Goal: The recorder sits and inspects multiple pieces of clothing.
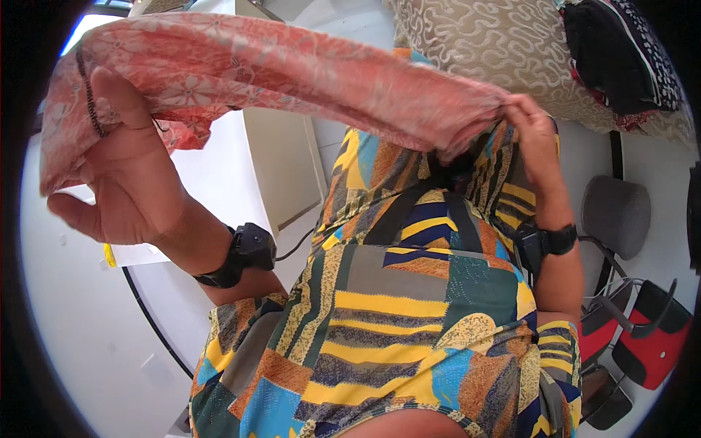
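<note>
A pink cloth (307,69) with a pale floral print stretches across the upper part of the view, raised in front of me. A dark stitched seam runs down it at its left end. My left hand (135,171) holds that end, palm turned toward me, with the cloth draped over and behind partly hidden fingers. At the other end, my right hand (537,139) pinches the cloth's edge between thumb and fingers. The cloth's right part is blurred and hangs in loose folds between the hands. Black devices are strapped to both wrists.
A white table (226,175) stands to the left, beyond my left forearm. At the upper right, folded dark clothes (617,55) lie on a beige patterned cushioned surface (482,47). A grey chair (617,215) and a red-and-black chair (653,336) are at the right.
</note>
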Demonstrator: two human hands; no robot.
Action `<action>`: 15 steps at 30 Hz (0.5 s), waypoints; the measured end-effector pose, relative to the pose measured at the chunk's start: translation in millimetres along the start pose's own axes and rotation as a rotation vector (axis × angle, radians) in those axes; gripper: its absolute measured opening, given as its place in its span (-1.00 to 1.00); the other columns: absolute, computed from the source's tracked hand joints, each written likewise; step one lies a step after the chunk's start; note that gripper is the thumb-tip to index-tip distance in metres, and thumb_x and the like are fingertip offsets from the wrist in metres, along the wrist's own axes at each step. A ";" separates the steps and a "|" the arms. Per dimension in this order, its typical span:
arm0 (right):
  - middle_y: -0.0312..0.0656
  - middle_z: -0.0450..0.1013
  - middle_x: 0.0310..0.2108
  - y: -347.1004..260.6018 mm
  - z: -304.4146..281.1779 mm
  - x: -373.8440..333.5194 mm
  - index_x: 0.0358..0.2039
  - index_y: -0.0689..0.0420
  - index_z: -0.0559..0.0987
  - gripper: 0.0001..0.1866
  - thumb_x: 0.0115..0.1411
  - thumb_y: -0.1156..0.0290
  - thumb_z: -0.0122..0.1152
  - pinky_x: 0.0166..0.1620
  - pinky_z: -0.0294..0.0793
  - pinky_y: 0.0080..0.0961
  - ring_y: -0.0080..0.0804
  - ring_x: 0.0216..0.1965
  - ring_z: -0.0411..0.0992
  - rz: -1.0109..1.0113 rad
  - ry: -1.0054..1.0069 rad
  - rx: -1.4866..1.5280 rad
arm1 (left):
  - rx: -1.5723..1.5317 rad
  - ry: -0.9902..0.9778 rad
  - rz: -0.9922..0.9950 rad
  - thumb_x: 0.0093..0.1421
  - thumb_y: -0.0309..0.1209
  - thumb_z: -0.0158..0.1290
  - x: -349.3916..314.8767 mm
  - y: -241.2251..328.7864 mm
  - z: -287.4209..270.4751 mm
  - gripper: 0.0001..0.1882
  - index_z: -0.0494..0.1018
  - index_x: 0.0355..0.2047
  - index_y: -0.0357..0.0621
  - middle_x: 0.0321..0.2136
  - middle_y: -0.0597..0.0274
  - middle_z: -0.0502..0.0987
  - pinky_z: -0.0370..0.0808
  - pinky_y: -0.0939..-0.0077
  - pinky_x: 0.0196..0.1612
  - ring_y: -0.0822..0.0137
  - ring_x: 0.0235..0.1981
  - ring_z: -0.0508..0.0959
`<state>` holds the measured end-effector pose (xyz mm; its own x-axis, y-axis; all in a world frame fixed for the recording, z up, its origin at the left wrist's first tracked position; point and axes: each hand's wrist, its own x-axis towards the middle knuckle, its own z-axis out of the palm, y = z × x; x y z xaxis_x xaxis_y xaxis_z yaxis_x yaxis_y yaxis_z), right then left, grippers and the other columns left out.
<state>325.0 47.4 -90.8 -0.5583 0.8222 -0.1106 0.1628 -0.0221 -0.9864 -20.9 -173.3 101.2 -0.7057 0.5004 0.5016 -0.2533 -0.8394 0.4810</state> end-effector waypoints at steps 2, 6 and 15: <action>-0.31 0.48 -0.27 -19.8 -24.1 -2.0 -0.19 0.17 0.52 -0.80 0.30 0.35 0.03 -0.07 0.36 -0.62 -0.60 -0.20 0.39 -0.093 0.160 0.122 | -0.400 -0.159 -0.204 0.09 -0.41 0.17 -0.7 -2.9 -10.0 -0.92 0.55 -0.37 -0.02 0.14 0.04 0.25 -0.02 -0.32 0.27 0.01 0.31 0.02; -0.21 0.46 -0.13 -68.8 -68.8 -10.0 -0.08 0.21 0.47 -0.72 0.34 0.29 -0.03 0.00 0.37 -0.57 -0.52 -0.10 0.41 -0.341 0.386 0.297 | -0.451 -0.369 -0.291 0.14 -0.50 -0.03 3.1 -15.6 -33.3 -0.72 0.36 -0.10 -0.16 0.21 -0.09 0.13 0.04 -0.22 0.28 -0.01 0.28 0.09; -0.11 0.42 -0.07 -146.2 -142.1 -5.6 -0.03 0.32 0.41 -0.70 0.35 0.38 -0.10 0.05 0.35 -0.49 -0.39 -0.04 0.40 -0.598 0.758 -0.021 | 0.541 -0.264 -0.223 0.21 -0.59 -0.07 16.2 -70.7 -26.4 -0.43 0.03 0.21 -0.08 0.15 0.01 0.22 0.54 0.26 -0.09 0.13 0.06 0.41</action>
<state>419.9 126.9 71.3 0.1188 0.8433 0.5242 0.0406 0.5233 -0.8511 -31.8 -111.5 56.4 -0.4701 0.7442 0.4746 0.0431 -0.5177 0.8545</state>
